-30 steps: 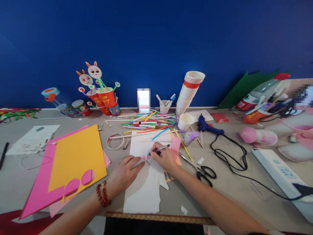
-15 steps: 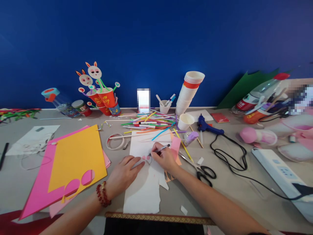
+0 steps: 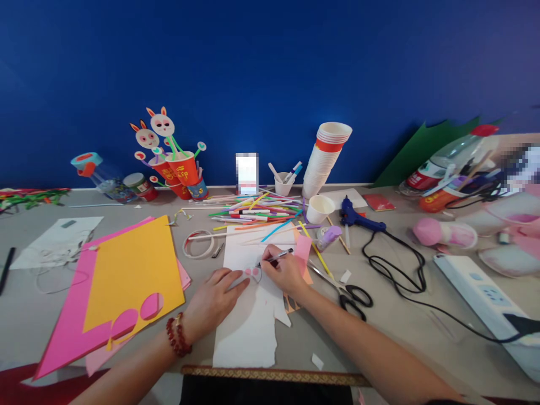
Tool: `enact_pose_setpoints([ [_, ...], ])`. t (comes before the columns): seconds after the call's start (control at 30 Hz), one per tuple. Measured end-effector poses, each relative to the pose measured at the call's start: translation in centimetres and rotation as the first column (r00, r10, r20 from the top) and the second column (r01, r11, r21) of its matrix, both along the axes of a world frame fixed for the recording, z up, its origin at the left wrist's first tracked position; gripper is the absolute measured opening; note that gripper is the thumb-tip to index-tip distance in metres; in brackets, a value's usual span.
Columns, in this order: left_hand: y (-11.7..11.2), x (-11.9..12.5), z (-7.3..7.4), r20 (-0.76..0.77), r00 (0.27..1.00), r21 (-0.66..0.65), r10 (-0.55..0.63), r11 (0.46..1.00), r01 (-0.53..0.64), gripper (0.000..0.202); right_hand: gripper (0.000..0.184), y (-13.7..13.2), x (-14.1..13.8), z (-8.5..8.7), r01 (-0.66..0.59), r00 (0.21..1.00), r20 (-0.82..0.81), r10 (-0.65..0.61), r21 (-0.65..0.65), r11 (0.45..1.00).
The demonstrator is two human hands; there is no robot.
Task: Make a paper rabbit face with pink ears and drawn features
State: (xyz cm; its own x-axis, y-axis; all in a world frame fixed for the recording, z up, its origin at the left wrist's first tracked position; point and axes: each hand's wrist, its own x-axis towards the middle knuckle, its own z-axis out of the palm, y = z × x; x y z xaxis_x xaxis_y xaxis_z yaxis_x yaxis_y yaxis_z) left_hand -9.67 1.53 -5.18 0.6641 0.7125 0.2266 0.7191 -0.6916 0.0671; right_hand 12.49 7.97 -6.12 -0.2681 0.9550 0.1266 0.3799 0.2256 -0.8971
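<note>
In my right hand (image 3: pixel 276 270) is a pen (image 3: pixel 280 257), its tip down by a small white round paper piece with two pink dots (image 3: pixel 252 271). My left hand (image 3: pixel 219 295) lies with fingers stretched out, the fingertips at the left edge of that piece. Both hands rest over a torn sheet of white paper (image 3: pixel 244 337). Pink paper (image 3: pixel 302 253) sticks out beyond my right hand. Scissors (image 3: pixel 341 289) with black handles lie to the right of it, blades partly apart. A roll of tape (image 3: pixel 198 244) lies beyond my left hand.
Yellow card (image 3: pixel 135 270) on pink card (image 3: pixel 67 315) lies at left. Several coloured sticks and pens (image 3: pixel 253 211) are heaped behind the paper. Stacked paper cups (image 3: pixel 323 163) and rabbit-faced red cups (image 3: pixel 183 169) stand further back. A blue glue gun (image 3: pixel 360 216) and power strip (image 3: pixel 489 304) lie at right.
Both hands stay almost in place, with the pen still at the small round piece. Only a slight shift of the whole view shows.
</note>
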Motion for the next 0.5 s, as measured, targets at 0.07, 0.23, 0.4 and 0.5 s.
enact_pose_setpoints([
  [0.07, -0.01, -0.01, 0.0, -0.006, 1.0, 0.004, 0.0, 1.0, 0.0, 0.04, 0.008, -0.04, 0.03, 0.0, 0.005, 1.0, -0.018, -0.005, -0.002, 1.0],
  [0.23, 0.0, 0.01, 0.12, -0.015, 1.0, -0.002, -0.008, 1.0, 0.007, 0.04, 0.009, -0.08, 0.03, 0.0, 0.004, 1.0, -0.023, -0.004, -0.007, 1.0],
  [0.4, -0.04, 0.04, 0.2, 0.0, 1.0, -0.004, 0.0, 1.0, 0.0, 0.04, 0.008, -0.05, 0.01, 0.08, -0.011, 1.0, -0.013, 0.011, -0.001, 1.0],
  [0.5, -0.03, 0.05, 0.24, -0.007, 1.0, -0.012, -0.012, 1.0, 0.012, 0.04, 0.008, -0.06, 0.01, 0.11, -0.008, 1.0, -0.008, 0.008, 0.001, 1.0],
])
